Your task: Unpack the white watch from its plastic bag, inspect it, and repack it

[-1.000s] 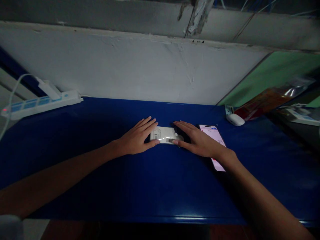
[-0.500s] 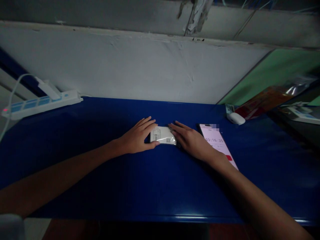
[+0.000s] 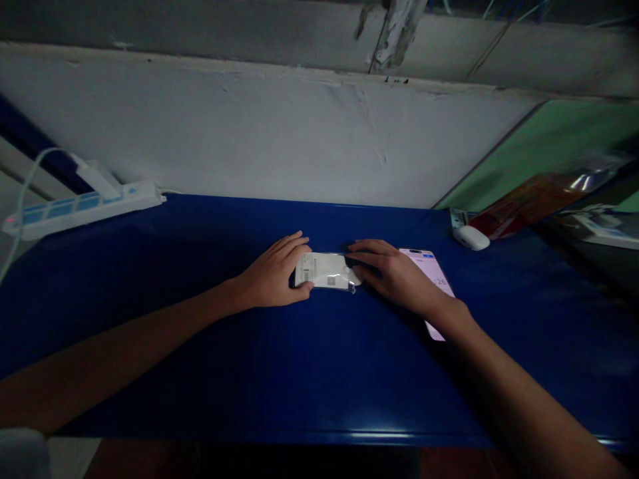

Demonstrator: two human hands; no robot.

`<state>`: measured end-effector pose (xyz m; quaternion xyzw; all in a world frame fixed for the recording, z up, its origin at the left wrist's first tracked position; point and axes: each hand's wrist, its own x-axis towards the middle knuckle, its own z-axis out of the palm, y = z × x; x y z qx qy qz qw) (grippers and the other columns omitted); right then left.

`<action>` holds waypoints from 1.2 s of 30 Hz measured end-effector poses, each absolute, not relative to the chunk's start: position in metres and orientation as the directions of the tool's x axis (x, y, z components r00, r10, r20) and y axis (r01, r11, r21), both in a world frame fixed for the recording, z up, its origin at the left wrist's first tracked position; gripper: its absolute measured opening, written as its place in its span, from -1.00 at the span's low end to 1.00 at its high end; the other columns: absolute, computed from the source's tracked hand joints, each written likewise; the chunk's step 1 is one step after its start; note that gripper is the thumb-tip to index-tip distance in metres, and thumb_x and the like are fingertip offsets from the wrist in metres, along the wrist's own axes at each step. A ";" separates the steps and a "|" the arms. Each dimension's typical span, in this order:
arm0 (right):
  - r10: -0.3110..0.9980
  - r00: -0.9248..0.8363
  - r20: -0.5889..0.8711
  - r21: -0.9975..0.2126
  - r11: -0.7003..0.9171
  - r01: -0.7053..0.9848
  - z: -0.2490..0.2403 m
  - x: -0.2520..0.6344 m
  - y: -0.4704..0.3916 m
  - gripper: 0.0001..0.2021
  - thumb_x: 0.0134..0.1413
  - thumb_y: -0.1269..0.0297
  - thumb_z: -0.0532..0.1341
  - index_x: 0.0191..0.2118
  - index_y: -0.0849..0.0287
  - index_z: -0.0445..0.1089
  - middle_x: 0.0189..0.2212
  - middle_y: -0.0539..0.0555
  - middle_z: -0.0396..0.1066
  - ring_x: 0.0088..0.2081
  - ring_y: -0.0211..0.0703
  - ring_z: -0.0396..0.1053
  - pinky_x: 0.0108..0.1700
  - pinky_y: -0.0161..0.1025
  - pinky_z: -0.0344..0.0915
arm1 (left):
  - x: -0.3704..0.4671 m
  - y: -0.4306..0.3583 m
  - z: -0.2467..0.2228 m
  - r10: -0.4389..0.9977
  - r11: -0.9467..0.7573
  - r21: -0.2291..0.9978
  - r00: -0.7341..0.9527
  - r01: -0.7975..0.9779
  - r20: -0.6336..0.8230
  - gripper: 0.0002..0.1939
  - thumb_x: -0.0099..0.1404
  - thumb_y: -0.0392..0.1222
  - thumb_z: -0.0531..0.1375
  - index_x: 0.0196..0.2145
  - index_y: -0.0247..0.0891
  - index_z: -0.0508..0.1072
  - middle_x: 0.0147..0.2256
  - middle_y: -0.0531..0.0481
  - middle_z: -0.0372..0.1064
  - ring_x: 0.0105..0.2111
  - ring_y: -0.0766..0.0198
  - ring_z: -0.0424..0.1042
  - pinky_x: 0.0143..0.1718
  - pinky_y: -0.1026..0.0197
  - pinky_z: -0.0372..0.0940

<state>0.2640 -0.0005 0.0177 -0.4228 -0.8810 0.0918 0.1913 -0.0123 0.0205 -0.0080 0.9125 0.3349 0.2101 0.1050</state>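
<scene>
White packet [image 3: 319, 271], on blue surface [image 3: 279, 372]; left hand [image 3: 269, 276] pinches one end; right hand [image 3: 392, 274] at other, grip unclear.

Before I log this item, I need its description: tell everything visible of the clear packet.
The clear packet is flat and glossy, apparently plastic, with white inside, dark print too small to read and a square code. It lies on the blue table, long sides left to right. The left hand touches its left end; the right hand is at the other, beside a white rounded piece, contact unclear.
</scene>
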 end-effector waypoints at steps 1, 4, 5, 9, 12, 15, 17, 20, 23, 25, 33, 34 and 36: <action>0.777 -0.567 0.273 -0.297 0.629 0.718 0.019 0.264 -0.001 -0.70 0.23 0.36 0.12 -0.03 0.13 0.55 -0.01 0.21 0.50 0.05 0.15 0.42 0.07 0.19 0.39 | -0.012 0.020 -0.007 0.658 -0.752 0.329 0.680 0.571 0.324 -0.44 0.13 -0.08 0.23 0.06 -0.34 0.28 0.19 -0.38 0.23 0.32 -0.16 0.06 0.27 -0.23 0.09; 0.776 -0.576 0.258 -0.248 0.629 0.737 0.022 0.262 -0.002 -0.74 0.25 0.31 0.14 -0.11 0.14 0.59 -0.14 0.20 0.52 -0.08 0.13 0.46 -0.03 0.12 0.43 | -0.013 0.019 -0.005 0.662 -0.750 0.317 0.667 0.581 0.344 -0.48 0.10 -0.10 0.23 0.00 -0.32 0.29 0.16 -0.38 0.26 0.30 -0.19 0.09 0.26 -0.25 0.09; 0.774 -0.584 0.244 -0.245 0.632 0.735 0.023 0.262 -0.003 -0.73 0.27 0.29 0.14 -0.09 0.16 0.58 -0.14 0.21 0.52 -0.08 0.13 0.46 -0.04 0.10 0.43 | -0.013 0.018 -0.005 0.664 -0.748 0.314 0.666 0.585 0.341 -0.49 0.10 -0.11 0.23 0.00 -0.33 0.29 0.16 -0.39 0.26 0.30 -0.20 0.08 0.26 -0.26 0.09; 0.776 -0.596 0.204 -0.292 0.630 0.720 0.023 0.260 -0.007 -0.65 0.31 0.23 0.11 0.09 0.22 0.49 -0.03 0.27 0.48 0.02 0.14 0.44 0.05 0.10 0.41 | -0.014 0.018 -0.004 0.659 -0.750 0.327 0.692 0.575 0.294 -0.46 0.14 -0.13 0.20 0.06 -0.40 0.26 0.22 -0.46 0.17 0.34 -0.22 -0.03 0.29 -0.29 0.00; 0.782 -0.596 0.183 -0.295 0.622 0.725 0.025 0.259 -0.010 -0.57 0.31 0.18 0.11 0.20 0.24 0.38 0.05 0.30 0.44 0.09 0.17 0.40 0.12 0.12 0.37 | -0.014 0.018 -0.006 0.622 -0.777 0.328 0.736 0.537 0.268 -0.38 0.23 -0.11 0.15 0.20 -0.42 0.17 0.30 -0.45 0.04 0.37 -0.17 -0.12 0.31 -0.30 -0.08; 0.785 -0.601 0.149 -0.270 0.617 0.739 0.027 0.257 -0.012 -0.51 0.32 0.14 0.11 0.25 0.28 0.32 0.10 0.34 0.41 0.10 0.18 0.41 0.11 0.12 0.37 | -0.014 0.019 -0.007 0.610 -0.787 0.311 0.749 0.533 0.260 -0.29 0.29 0.03 0.18 0.26 -0.40 0.12 0.31 -0.41 0.03 0.38 -0.14 -0.12 0.33 -0.26 -0.09; 0.785 -0.602 0.147 -0.261 0.618 0.742 0.028 0.255 -0.012 -0.51 0.31 0.13 0.12 0.25 0.29 0.32 0.09 0.35 0.42 0.08 0.18 0.42 0.10 0.11 0.39 | -0.013 0.019 -0.007 0.607 -0.788 0.313 0.755 0.531 0.249 -0.27 0.30 0.09 0.19 0.26 -0.39 0.15 0.30 -0.39 0.07 0.37 -0.11 -0.09 0.34 -0.23 -0.08; 0.763 -0.617 0.194 -0.245 0.647 0.722 0.028 0.255 -0.011 -0.54 0.29 0.15 0.17 0.20 0.28 0.37 0.04 0.33 0.46 0.08 0.17 0.42 0.11 0.13 0.38 | -0.013 0.020 -0.007 0.593 -0.796 0.321 0.768 0.514 0.242 -0.33 0.33 0.03 0.18 0.25 -0.43 0.17 0.29 -0.41 0.10 0.36 -0.06 -0.04 0.34 -0.18 -0.05; 0.730 -0.627 0.272 -0.239 0.682 0.691 0.027 0.255 -0.011 -0.62 0.26 0.18 0.22 0.11 0.22 0.46 0.06 0.29 0.45 0.14 0.17 0.36 0.15 0.15 0.34 | -0.012 0.020 -0.007 0.572 -0.813 0.308 0.776 0.493 0.268 -0.38 0.37 -0.03 0.15 0.23 -0.49 0.19 0.27 -0.44 0.13 0.35 -0.05 -0.01 0.33 -0.16 -0.01; 0.718 -0.624 0.310 -0.229 0.693 0.684 0.025 0.254 -0.011 -0.65 0.23 0.18 0.25 0.06 0.22 0.50 0.14 0.30 0.38 0.20 0.19 0.29 0.17 0.18 0.31 | -0.012 0.020 -0.007 0.554 -0.828 0.294 0.781 0.478 0.290 -0.42 0.39 -0.05 0.13 0.23 -0.49 0.20 0.26 -0.42 0.15 0.35 -0.02 0.00 0.33 -0.15 0.00; 0.700 -0.651 0.295 -0.254 0.714 0.652 0.017 0.253 -0.008 -0.75 0.26 0.28 0.21 -0.02 0.22 0.53 0.17 0.30 0.35 0.23 0.20 0.26 0.19 0.20 0.29 | -0.014 0.020 -0.009 0.534 -0.839 0.302 0.791 0.452 0.298 -0.42 0.38 -0.05 0.13 0.25 -0.43 0.19 0.25 -0.39 0.17 0.34 -0.05 0.05 0.32 -0.21 -0.01; 0.703 -0.652 0.286 -0.245 0.711 0.659 0.018 0.257 -0.006 -0.74 0.26 0.28 0.21 -0.01 0.20 0.52 0.16 0.28 0.36 0.23 0.20 0.25 0.19 0.19 0.28 | -0.014 0.020 -0.009 0.540 -0.834 0.312 0.787 0.455 0.297 -0.42 0.38 -0.05 0.13 0.25 -0.42 0.19 0.25 -0.39 0.17 0.33 -0.05 0.05 0.32 -0.23 -0.01; 0.710 -0.654 0.261 -0.231 0.704 0.672 0.021 0.265 -0.002 -0.75 0.25 0.28 0.22 0.00 0.17 0.52 0.15 0.24 0.38 0.25 0.19 0.23 0.20 0.18 0.26 | -0.014 0.020 -0.008 0.549 -0.828 0.328 0.780 0.455 0.301 -0.44 0.38 -0.07 0.12 0.24 -0.41 0.20 0.24 -0.38 0.19 0.33 -0.06 0.05 0.31 -0.24 0.00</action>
